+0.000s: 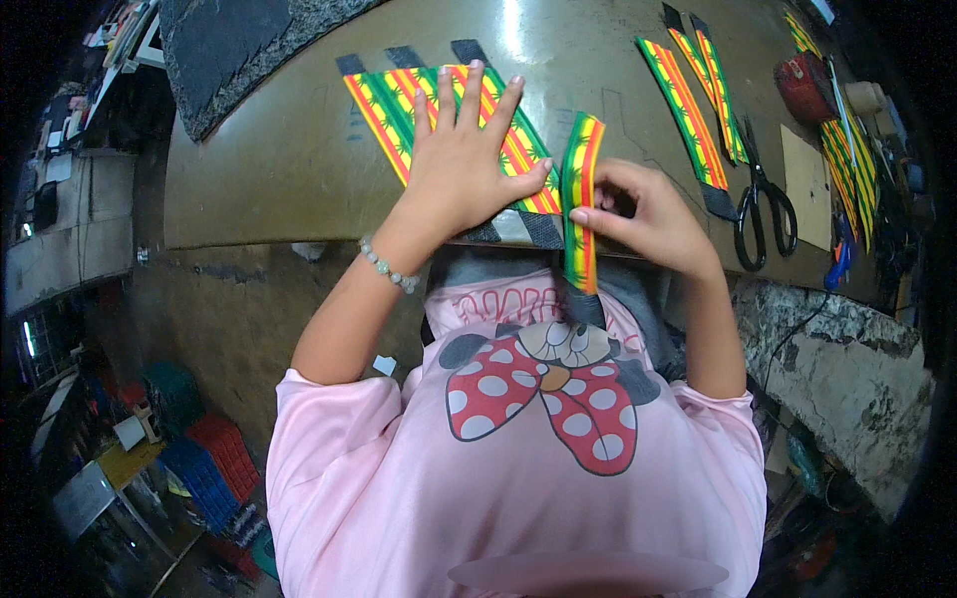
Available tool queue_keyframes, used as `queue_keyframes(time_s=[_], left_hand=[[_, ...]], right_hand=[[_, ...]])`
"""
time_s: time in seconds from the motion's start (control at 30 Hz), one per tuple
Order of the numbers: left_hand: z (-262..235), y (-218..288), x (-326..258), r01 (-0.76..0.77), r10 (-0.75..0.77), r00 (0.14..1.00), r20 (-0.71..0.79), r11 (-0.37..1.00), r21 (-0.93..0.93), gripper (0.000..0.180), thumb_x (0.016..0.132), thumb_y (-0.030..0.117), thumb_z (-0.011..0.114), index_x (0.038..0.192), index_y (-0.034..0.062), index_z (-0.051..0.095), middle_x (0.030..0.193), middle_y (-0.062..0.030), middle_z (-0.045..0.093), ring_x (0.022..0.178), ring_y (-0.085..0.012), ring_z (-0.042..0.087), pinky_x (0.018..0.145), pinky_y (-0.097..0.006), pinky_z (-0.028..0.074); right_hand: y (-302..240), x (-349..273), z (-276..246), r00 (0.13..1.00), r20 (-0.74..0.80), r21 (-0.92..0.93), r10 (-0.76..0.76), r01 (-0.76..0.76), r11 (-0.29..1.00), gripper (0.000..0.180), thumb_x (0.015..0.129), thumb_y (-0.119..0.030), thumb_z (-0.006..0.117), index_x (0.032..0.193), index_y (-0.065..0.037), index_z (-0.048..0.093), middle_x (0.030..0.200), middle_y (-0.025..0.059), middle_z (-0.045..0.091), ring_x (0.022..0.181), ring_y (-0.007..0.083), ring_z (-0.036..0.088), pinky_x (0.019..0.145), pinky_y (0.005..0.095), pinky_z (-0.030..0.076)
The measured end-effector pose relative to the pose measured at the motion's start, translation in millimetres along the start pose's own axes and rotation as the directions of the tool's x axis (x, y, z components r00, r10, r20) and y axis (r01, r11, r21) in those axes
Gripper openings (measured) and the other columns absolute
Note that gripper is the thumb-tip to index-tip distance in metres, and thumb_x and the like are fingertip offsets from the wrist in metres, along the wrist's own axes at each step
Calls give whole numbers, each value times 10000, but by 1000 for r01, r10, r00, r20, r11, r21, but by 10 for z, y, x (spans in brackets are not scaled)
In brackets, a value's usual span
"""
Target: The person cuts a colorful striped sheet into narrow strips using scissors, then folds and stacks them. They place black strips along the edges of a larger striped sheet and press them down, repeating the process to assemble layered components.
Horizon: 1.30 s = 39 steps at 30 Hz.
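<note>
Your left hand [461, 159] lies flat with fingers spread, gripping nothing, pressing down on a row of striped strips [399, 105] that lie side by side near the table's near edge. Just to its right, your right hand [648, 214] pinches a single striped strip [580, 199] between thumb and fingertips and holds it upright on its edge, its lower end hanging over the table edge toward your chest.

The strips are long, narrow bands in green, yellow and red-orange lengthwise stripes, with dark grey tabs at their ends; they look thin and flexible.

Farther right, three more loose strips [688, 110] lie slanted on the table, and black-handled scissors [763, 204] rest beside them. A tan cardboard piece [805, 184] and a red round container [805, 88] sit near the right end.

The table [279, 169] is a smooth, glossy olive-brown sheet with a worn near edge. Below on the left, blue and red plastic crates [214, 463] stand on the dim floor.
</note>
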<state>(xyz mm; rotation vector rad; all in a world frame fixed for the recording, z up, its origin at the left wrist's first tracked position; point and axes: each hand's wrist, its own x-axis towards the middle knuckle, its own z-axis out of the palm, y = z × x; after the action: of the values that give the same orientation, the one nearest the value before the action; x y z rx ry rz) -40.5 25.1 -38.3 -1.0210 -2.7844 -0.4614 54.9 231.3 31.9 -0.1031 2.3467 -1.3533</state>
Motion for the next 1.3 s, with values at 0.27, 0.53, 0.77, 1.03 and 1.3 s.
queue_keyframes(time_s=[0.27,0.53,0.77,1.03,1.3], left_hand=[[-196,4,-236,83,-85,996,0,980,-182,622,981,407,459,1438,-8,390,1512,-258,319,1431,-403,255,1154,-566,149],[-174,266,-454,43,-49,998,-36,988,-150,606,944,353,546,1415,-6,417,1474,-241,386,1368,-404,362,1111,-564,261],[-126,-62,-221,7,-19,989,-147,997,-80,544,910,340,576,1322,-11,525,1399,-195,497,1318,-372,439,1122,-563,238],[-62,-128,-199,-11,-55,970,-239,964,-267,543,840,312,632,1283,10,543,1324,-142,541,1246,-332,476,1079,-505,307],[-99,-108,-172,25,-65,976,-209,981,-190,563,832,318,626,1313,43,529,1309,-110,530,1234,-317,469,1074,-469,318]], right_hand=[[-179,-349,-614,900,-435,176,39,43,983,382,939,-166,649,1261,17,555,1029,37,646,910,84,587,811,245,472],[244,-54,-1103,753,-605,-744,-259,-419,520,436,924,-269,638,1216,51,585,981,198,643,910,318,626,848,404,475],[-60,1082,179,814,-379,-683,-439,74,727,299,826,-201,702,1003,26,621,1080,210,569,1090,380,531,923,454,465],[-172,1456,-91,983,-184,-184,20,-55,981,245,845,-173,712,915,48,632,753,60,628,677,115,552,644,298,473],[-270,1418,-59,971,-225,-463,-84,-30,886,290,810,-211,693,896,64,669,819,268,654,805,427,647,752,448,514]])
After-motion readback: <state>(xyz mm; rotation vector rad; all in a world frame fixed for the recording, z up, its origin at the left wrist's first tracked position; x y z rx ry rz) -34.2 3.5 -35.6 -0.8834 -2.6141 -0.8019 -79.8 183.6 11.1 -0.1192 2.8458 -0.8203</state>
